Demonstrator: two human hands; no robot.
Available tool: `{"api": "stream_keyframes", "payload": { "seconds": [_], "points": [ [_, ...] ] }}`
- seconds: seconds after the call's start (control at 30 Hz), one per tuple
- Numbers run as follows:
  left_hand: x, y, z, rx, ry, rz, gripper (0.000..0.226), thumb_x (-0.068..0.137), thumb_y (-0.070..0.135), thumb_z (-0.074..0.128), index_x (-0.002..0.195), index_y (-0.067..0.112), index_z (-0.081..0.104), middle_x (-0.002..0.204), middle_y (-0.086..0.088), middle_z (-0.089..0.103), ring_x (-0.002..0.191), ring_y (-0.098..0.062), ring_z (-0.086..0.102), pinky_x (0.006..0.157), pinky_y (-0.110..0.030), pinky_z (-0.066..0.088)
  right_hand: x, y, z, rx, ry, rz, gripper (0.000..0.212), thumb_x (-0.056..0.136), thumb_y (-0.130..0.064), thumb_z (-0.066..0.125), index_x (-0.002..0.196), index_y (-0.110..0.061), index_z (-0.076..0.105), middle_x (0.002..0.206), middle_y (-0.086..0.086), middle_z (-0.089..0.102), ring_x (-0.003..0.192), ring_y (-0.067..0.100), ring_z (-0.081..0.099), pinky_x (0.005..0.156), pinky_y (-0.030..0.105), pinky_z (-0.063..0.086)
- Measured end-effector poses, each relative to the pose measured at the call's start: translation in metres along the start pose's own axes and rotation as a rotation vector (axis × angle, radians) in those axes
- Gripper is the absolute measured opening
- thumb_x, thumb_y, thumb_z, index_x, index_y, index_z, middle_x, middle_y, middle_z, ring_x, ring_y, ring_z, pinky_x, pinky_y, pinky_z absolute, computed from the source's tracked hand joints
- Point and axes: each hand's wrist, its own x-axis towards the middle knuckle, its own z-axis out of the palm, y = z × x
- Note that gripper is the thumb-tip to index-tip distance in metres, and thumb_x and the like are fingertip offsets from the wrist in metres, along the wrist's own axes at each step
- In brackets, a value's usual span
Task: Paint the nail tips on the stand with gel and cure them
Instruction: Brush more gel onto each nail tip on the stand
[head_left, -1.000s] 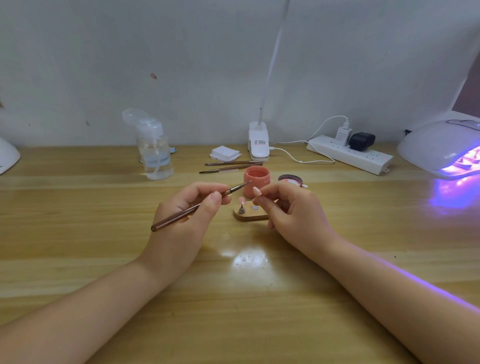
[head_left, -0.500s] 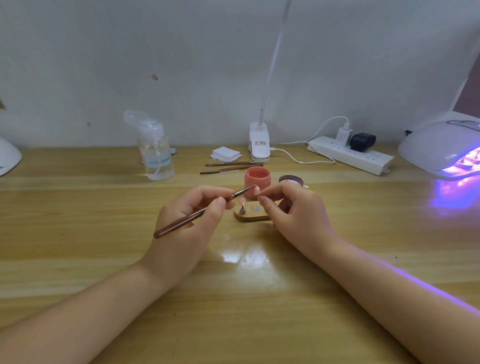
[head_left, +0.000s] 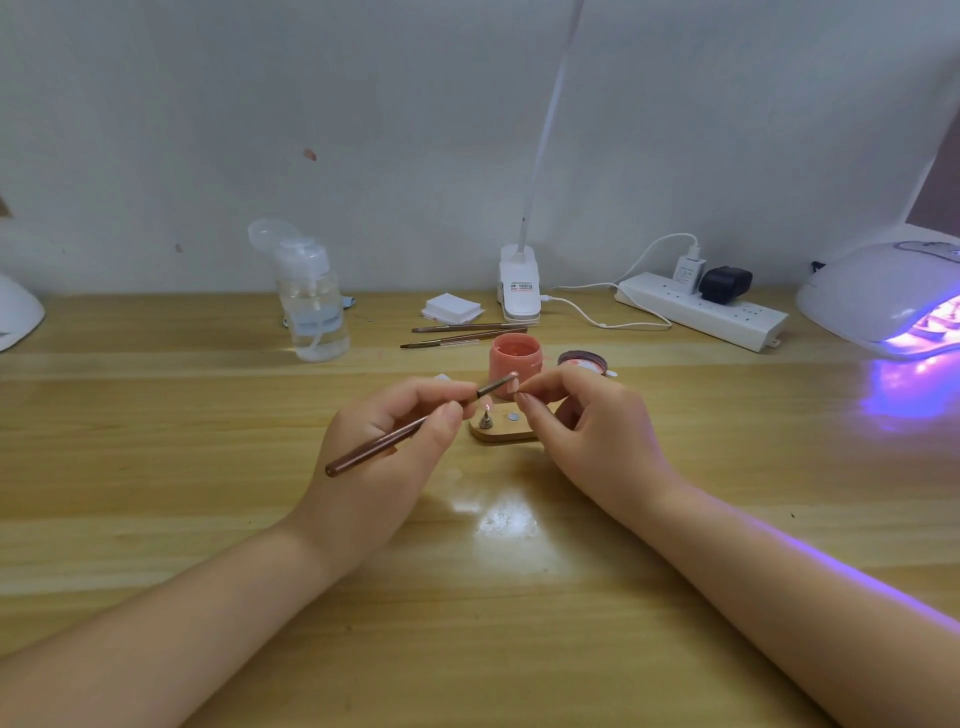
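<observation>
My left hand (head_left: 387, 452) grips a brown gel brush (head_left: 400, 434), its bristle end raised to a small nail tip (head_left: 513, 383). My right hand (head_left: 587, 436) pinches that nail tip between thumb and forefinger, just above the small wooden stand (head_left: 501, 430). One metal peg with a pink tip (head_left: 486, 415) remains on the stand, beside a bare round magnet. Behind the hands stands the open pink gel jar (head_left: 511, 364), with its lid (head_left: 582, 361) lying to its right. The white curing lamp (head_left: 893, 296) glows purple at the far right.
A clear pump bottle (head_left: 311, 301) stands back left. Two spare brushes (head_left: 462, 335), a stack of white pads (head_left: 451, 306), a clip lamp base (head_left: 519, 291) and a power strip (head_left: 701, 309) with cable line the back. A white object (head_left: 15, 312) sits at the left edge.
My right hand lifted the nail tip off the stand and moved it left. The brush tip rose to meet it; both hands drew slightly closer together.
</observation>
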Motion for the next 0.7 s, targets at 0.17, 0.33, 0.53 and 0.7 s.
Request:
{"api": "stream_keyframes", "payload": {
  "seconds": [0.17,0.33,0.53,0.7],
  "points": [
    [-0.0010,-0.0007,-0.0041,0.008,-0.009,0.019,0.019,0.077,0.033,0.057,0.084,0.024,0.072,0.085,-0.001,0.074,0.088,-0.019,0.069,0.079,-0.025,0.051,0.0000,-0.0004,-0.0004,-0.010,-0.010,-0.011,0.005,0.086,-0.012,0.070,0.088,-0.016,0.071,0.071,-0.017,0.061,0.054,0.005,0.051,0.056,0.010,0.036],
    [-0.0007,-0.0010,-0.0015,-0.012,0.022,0.024,0.017,0.085,0.031,0.059,0.096,0.024,0.070,0.093,0.001,0.074,0.093,-0.016,0.068,0.083,-0.025,0.053,0.0006,-0.0007,-0.0005,-0.012,0.001,-0.008,0.005,0.086,-0.012,0.069,0.088,-0.016,0.071,0.068,-0.020,0.058,0.055,0.007,0.052,0.057,0.010,0.036],
    [-0.0005,-0.0021,-0.0019,-0.012,-0.005,-0.004,0.015,0.082,0.025,0.059,0.089,0.018,0.071,0.087,0.000,0.074,0.090,-0.015,0.069,0.082,-0.019,0.051,0.0004,0.0000,-0.0004,-0.023,-0.004,-0.017,0.005,0.087,-0.012,0.069,0.088,-0.016,0.071,0.069,-0.019,0.059,0.055,0.007,0.052,0.056,0.010,0.036],
    [-0.0006,-0.0005,-0.0008,-0.036,0.054,0.031,0.017,0.084,0.027,0.056,0.091,0.016,0.068,0.085,-0.001,0.074,0.086,-0.010,0.069,0.079,-0.016,0.049,0.0006,0.0017,0.0005,-0.009,0.004,-0.011,0.003,0.087,-0.012,0.069,0.087,-0.014,0.071,0.065,-0.021,0.056,0.053,0.007,0.049,0.055,0.010,0.035]
  ]
}}
